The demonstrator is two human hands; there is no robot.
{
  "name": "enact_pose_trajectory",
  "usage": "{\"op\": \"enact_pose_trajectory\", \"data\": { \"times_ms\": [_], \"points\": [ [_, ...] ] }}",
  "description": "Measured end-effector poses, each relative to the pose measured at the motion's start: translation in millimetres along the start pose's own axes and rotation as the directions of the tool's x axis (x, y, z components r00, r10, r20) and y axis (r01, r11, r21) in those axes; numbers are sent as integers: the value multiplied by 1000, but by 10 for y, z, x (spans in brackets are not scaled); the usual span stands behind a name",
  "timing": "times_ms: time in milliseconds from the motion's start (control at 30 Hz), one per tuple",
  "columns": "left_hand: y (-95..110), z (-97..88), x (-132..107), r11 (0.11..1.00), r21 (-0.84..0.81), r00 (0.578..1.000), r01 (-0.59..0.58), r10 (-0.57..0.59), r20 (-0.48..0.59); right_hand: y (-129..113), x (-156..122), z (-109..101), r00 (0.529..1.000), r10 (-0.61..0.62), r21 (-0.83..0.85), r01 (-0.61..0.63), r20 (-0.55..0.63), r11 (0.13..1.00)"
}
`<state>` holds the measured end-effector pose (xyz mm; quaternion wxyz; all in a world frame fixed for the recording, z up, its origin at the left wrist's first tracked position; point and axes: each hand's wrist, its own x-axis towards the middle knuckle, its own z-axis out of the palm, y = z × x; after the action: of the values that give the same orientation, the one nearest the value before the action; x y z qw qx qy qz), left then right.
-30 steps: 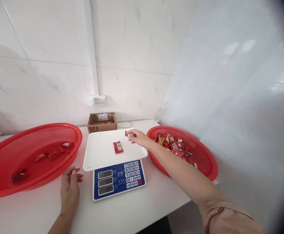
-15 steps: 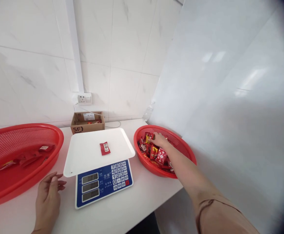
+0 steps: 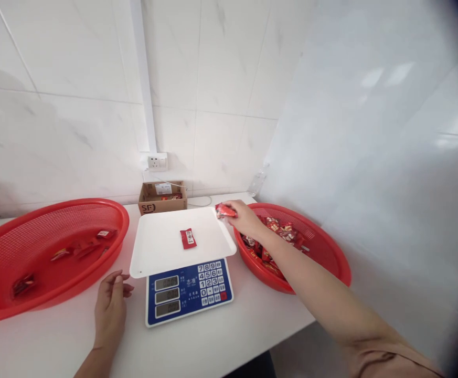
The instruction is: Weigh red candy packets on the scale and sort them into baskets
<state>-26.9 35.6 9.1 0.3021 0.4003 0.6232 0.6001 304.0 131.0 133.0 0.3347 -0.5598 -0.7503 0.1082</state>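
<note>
Above the right rim of the white scale tray [image 3: 161, 247], a small red packet [image 3: 225, 211] is held by the right hand [image 3: 246, 218]. The grip is closed on it with the fingertips, and the packet is in the air, between the tray and the right basket [image 3: 331, 257], in which many similar packets are piled. One other packet [image 3: 188, 238] is lying flat near the middle of the tray. The left hand [image 3: 110, 307] is laid on the table [image 3: 229, 341] just beside the scale front [image 3: 189, 291], its grip loose and apart, with nothing in it. Since the tray belongs to a scale, it is judged that the held packet is best set down fully on the flat surface, away from the rim and not on top of the other packet, and then released completely, so that no pressure of the fingers is counted. The tray should not be pushed or leaned on. The displays are too small to be read. The left basket [image 3: 123, 224], with only a few packets, is well apart, and a cardboard box [image 3: 161, 195] is seen behind the scale, near the wall.
</note>
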Motion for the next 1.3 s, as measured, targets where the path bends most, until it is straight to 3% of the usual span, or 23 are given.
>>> {"op": "enact_pose_trajectory", "data": {
  "times_ms": [100, 233, 367, 500, 700, 833, 933, 1000, 1067, 1167, 1233, 1300],
  "points": [
    [1, -9, -9, 1000, 7, 1000, 15, -15, -23, -240, -54, 218, 989, -95, 46, 90, 113, 995],
    [-4, -8, -5, 1000, 5, 999, 24, -24, -38, -423, -114, 227, 974, -134, 131, 111, 181, 985],
    [-35, -9, 12, 1000, -6, 999, 31, -31, -19, -495, -177, 220, 966, -127, 140, 97, 223, 985],
    [-41, -14, 17, 999, -3, 999, 38, -38, -7, -474, -245, 376, 939, -137, 52, 127, 317, 991],
    [-30, -20, 8, 999, -19, 999, 42, -42, -6, -286, -177, 521, 961, -120, -252, 185, 250, 950],
    [-26, -23, 11, 999, -5, 999, 49, -49, -3, -262, -115, 457, 965, -124, -249, 181, 229, 951],
    [-21, -12, 16, 999, -10, 999, 51, -51, 1, -413, -167, 411, 963, -200, -129, 224, 178, 966],
    [-20, -5, 17, 998, -17, 998, 55, -55, 6, -559, -240, 422, 940, -303, -13, 309, 157, 951],
    [-21, -5, 16, 998, -13, 998, 63, -63, 5, -690, -320, 481, 887, -421, 25, 424, 191, 905],
    [-25, -18, 11, 998, -9, 998, 66, -65, 2, -796, -410, 625, 793, -534, -101, 581, 292, 808],
    [-28, -28, 9, 998, -13, 998, 64, -64, 0, -815, -444, 692, 776, -534, -208, 614, 336, 762],
    [-31, -32, 9, 998, -10, 998, 66, -66, 2, -817, -457, 681, 788, -509, -238, 599, 348, 765]
  ]
}}
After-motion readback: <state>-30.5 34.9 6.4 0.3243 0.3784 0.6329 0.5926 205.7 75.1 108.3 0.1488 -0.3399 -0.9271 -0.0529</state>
